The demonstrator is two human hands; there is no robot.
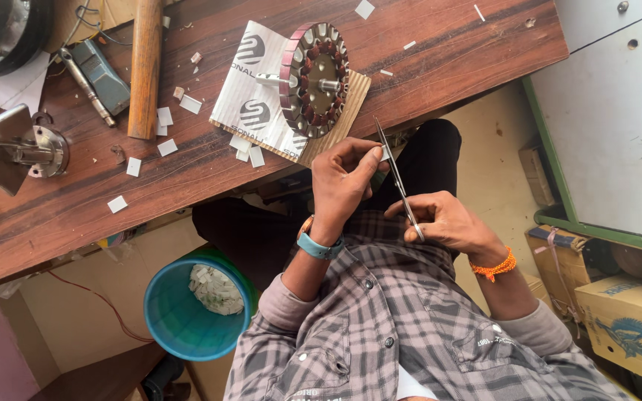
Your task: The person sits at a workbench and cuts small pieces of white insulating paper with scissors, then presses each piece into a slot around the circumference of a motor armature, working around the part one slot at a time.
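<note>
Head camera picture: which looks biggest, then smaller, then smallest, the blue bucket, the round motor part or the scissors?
1. Bucket, though it sits nearer the camera.
2. Motor part.
3. Scissors, long but very thin, in the right hand.

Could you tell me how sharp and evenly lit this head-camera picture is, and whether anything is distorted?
Head view: soft, even daylight, with no harsh shadows; the scissors and both hands, left and right, are sharp; the bench edge bows slightly from the wide lens; the white cabinet looks bright, without glare.

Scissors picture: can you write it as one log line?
left hand: pinches small white paper piece | right hand: holds scissors | blades: at the piece | nearby: round motor part on wooden table
</note>
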